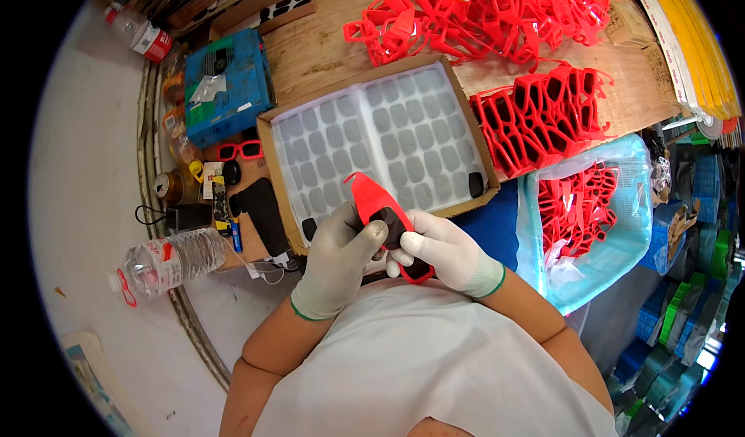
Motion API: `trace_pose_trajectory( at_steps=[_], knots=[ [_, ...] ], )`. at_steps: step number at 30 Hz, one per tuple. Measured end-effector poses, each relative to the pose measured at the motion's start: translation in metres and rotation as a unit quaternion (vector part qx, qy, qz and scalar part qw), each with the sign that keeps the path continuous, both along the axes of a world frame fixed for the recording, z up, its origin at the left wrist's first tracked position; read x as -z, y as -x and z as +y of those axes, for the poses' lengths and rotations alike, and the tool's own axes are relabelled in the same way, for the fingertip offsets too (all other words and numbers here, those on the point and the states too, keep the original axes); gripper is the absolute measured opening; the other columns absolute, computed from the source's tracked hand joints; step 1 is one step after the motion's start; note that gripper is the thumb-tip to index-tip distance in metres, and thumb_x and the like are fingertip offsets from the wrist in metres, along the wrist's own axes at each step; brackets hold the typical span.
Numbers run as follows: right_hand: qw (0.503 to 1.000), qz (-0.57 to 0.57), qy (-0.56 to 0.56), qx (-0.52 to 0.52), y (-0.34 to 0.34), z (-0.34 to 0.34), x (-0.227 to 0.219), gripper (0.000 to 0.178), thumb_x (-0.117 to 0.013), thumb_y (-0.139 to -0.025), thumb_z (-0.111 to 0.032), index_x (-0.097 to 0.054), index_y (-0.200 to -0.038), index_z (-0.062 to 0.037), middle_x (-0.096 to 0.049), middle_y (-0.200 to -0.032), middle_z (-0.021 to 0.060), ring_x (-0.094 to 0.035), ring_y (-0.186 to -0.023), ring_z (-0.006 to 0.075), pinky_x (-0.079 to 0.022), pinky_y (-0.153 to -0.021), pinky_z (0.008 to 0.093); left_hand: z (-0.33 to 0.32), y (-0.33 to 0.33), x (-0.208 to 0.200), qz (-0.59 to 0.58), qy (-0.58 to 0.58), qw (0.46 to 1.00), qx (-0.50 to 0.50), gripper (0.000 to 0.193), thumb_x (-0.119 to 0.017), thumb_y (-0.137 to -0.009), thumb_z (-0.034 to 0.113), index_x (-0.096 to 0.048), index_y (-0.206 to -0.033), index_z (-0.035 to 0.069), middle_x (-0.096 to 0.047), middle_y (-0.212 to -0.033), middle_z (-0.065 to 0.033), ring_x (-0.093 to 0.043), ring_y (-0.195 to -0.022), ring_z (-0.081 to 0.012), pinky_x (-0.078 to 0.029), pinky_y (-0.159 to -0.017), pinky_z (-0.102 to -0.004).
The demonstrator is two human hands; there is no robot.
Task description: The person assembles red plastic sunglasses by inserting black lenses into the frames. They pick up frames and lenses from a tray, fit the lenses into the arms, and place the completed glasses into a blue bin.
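Note:
Both my hands wear white gloves with green cuffs and hold one pair of red sunglasses (374, 198) above the near edge of a cardboard box. My left hand (341, 252) grips the frame, its thumb pressed against a dark lens. With thumb and fingers, my right hand (444, 252) pinches the frame near its middle. The other lens shows low between the hands, partly covered by my right fingers. Beyond them, the cardboard box (485, 198) holds rows of dark lenses under a translucent white sheet. Two loose dark lenses lie on the sheet at its near corners.
A heap of red frames (481, 18) lies at the back, with rows of red sunglasses (535, 119) at right. A blue-lined bin (628, 220) holds more frames. At left are a blue box (225, 88), red glasses (240, 150), a black phone-like slab (264, 216) and a large plastic bottle (174, 262).

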State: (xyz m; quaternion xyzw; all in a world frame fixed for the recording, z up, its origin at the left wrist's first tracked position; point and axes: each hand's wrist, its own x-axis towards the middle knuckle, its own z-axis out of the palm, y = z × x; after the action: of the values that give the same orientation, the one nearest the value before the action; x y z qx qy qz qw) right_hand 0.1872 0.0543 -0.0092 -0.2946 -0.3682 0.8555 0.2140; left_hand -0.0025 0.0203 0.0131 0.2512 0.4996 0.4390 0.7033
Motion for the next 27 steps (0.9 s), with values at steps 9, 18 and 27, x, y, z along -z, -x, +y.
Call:
trace_pose_trajectory(
  at_steps=[9,18,27],
  knots=[
    [0.993,-0.084,-0.084,-0.014,0.000,0.009,-0.006,0.025,-0.048,-0.101,-0.015,-0.059,-0.111,0.0051,-0.060,-0.082,0.0027,-0.056,-0.078,0.0114,-0.049,-0.077,0.0300,-0.004,0.003,0.006,0.029,-0.036,0.999,-0.025,0.016,-0.055,-0.095,0.006,-0.061,-0.107,-0.001,-0.060,-0.088,-0.0034,-0.051,-0.077,-0.0077,-0.045,-0.071,-0.0265],
    [0.997,-0.020,-0.066,0.036,0.002,-0.002,0.001,0.023,-0.049,-0.102,-0.014,-0.059,-0.111,0.0049,-0.058,-0.083,0.0029,-0.055,-0.079,0.0111,-0.049,-0.077,0.0297,-0.001,0.006,-0.004,-0.053,-0.081,0.995,0.004,0.017,-0.053,-0.096,0.004,-0.061,-0.110,-0.003,-0.066,-0.099,-0.0103,-0.063,-0.087,-0.0137,-0.054,-0.079,-0.0305],
    [0.960,-0.160,-0.213,0.090,0.014,-0.009,0.003,0.017,-0.048,-0.102,-0.012,-0.058,-0.102,0.0020,-0.061,-0.077,0.0062,-0.061,-0.074,0.0154,-0.050,-0.075,0.0303,-0.001,-0.006,0.021,0.222,-0.143,0.963,-0.049,0.014,-0.059,-0.097,0.010,-0.065,-0.099,-0.003,-0.068,-0.087,-0.0064,-0.061,-0.075,-0.0099,-0.050,-0.067,-0.0273]
  ],
)
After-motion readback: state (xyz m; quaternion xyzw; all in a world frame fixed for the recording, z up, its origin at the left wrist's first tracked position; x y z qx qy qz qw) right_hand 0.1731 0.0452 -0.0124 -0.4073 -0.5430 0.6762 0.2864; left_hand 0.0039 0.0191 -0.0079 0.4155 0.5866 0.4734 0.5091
